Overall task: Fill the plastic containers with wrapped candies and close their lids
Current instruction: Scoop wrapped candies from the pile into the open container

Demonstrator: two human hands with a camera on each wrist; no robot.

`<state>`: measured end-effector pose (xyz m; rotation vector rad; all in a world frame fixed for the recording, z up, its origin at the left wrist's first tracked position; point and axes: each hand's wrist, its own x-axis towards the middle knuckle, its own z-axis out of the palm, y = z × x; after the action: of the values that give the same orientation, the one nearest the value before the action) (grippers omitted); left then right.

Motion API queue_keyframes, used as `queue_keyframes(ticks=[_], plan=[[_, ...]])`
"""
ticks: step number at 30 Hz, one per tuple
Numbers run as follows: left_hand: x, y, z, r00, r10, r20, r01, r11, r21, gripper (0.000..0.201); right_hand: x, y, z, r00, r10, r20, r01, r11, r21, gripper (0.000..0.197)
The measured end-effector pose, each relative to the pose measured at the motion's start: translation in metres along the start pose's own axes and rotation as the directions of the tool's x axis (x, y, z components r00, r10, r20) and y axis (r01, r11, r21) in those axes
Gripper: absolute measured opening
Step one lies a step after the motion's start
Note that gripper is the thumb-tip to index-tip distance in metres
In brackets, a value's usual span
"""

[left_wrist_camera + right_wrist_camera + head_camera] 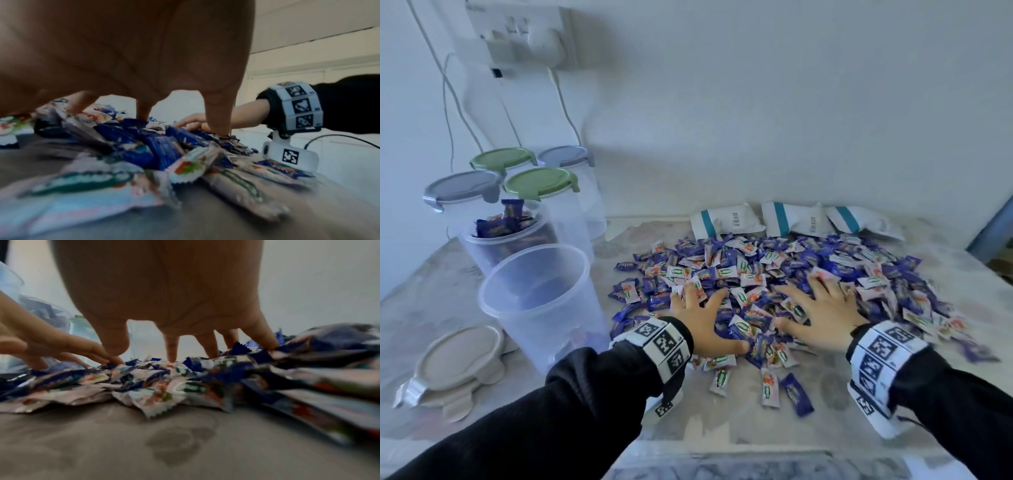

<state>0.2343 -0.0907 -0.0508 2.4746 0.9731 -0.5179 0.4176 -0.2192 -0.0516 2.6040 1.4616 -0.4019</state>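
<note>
A wide heap of blue and white wrapped candies (784, 274) covers the table's middle. My left hand (702, 315) lies on its near left part with fingers spread, fingertips touching wrappers. My right hand (822, 308) rests spread on the heap beside it, thumbs almost meeting. In the left wrist view my left hand's fingertips (218, 128) press down on blue wrappers (156, 146). The right wrist view shows my right hand's fingers (171, 352) standing on the candies (164, 386). An open clear container (541, 298) stands left of my left hand. Behind it a second open container (506, 236) is heaped with candies.
Several closed containers with green (539, 183) and grey (462, 188) lids stand at the back left. A beige lid (458, 359) lies near the front left. White packets with teal stripes (794, 219) lie behind the heap. Cables hang from a wall socket (524, 37).
</note>
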Motion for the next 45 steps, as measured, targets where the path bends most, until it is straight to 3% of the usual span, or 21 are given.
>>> queue_keyframes(ticks=[5,8,10,14,18,20,23,28,33,38,42,45], plan=[[-0.006,0.007,0.012,0.996,0.018,0.088,-0.03,0.99,0.137,0.1,-0.001,-0.027,0.003,0.984,-0.158,0.084,0.158,0.987,0.004,0.074],[-0.009,0.001,0.021,0.998,0.029,0.064,-0.044,0.971,0.236,0.095,-0.003,-0.035,0.008,0.954,-0.272,0.126,0.266,0.962,0.062,0.075],[-0.01,-0.003,0.024,0.999,0.045,0.002,-0.044,0.958,0.282,0.085,-0.006,-0.036,0.008,0.94,-0.33,0.089,0.321,0.942,0.101,0.079],[-0.014,-0.004,0.021,0.996,0.052,-0.076,-0.022,0.934,0.355,0.074,-0.002,-0.036,0.008,0.965,-0.262,-0.004,0.261,0.964,-0.056,0.101],[-0.012,-0.005,0.017,0.998,-0.06,-0.014,0.062,0.957,0.284,0.083,0.005,-0.039,0.002,0.985,-0.092,0.143,0.101,0.993,-0.056,0.1],[-0.011,-0.008,0.017,0.998,-0.062,-0.021,0.066,0.966,0.251,0.076,0.004,-0.043,0.001,0.973,-0.12,0.197,0.136,0.989,-0.066,0.103],[-0.012,-0.009,0.019,0.995,0.007,-0.099,0.027,0.943,0.331,0.067,-0.001,-0.047,0.0,0.963,-0.195,0.184,0.215,0.972,-0.097,0.103],[-0.013,-0.006,0.023,0.983,0.03,-0.179,0.04,0.925,0.378,0.059,0.002,-0.051,-0.001,0.94,-0.313,0.138,0.317,0.949,-0.007,0.084],[-0.007,-0.011,0.016,0.973,0.024,-0.228,0.047,0.953,0.3,0.056,0.012,-0.048,-0.008,0.933,-0.345,0.106,0.327,0.932,0.154,0.056],[-0.004,-0.017,0.003,0.956,0.007,-0.293,0.014,0.997,0.071,0.038,0.02,-0.047,-0.011,0.928,-0.364,-0.077,0.37,0.883,0.29,0.028],[-0.014,-0.021,-0.013,0.936,-0.017,-0.352,-0.037,0.988,-0.147,0.027,0.024,-0.048,-0.015,0.951,-0.264,-0.161,0.308,0.839,0.449,0.039],[-0.041,-0.02,-0.031,0.859,0.039,-0.51,-0.227,0.922,-0.314,0.008,0.025,-0.053,-0.022,0.966,-0.178,-0.186,0.253,0.796,0.55,0.048]])
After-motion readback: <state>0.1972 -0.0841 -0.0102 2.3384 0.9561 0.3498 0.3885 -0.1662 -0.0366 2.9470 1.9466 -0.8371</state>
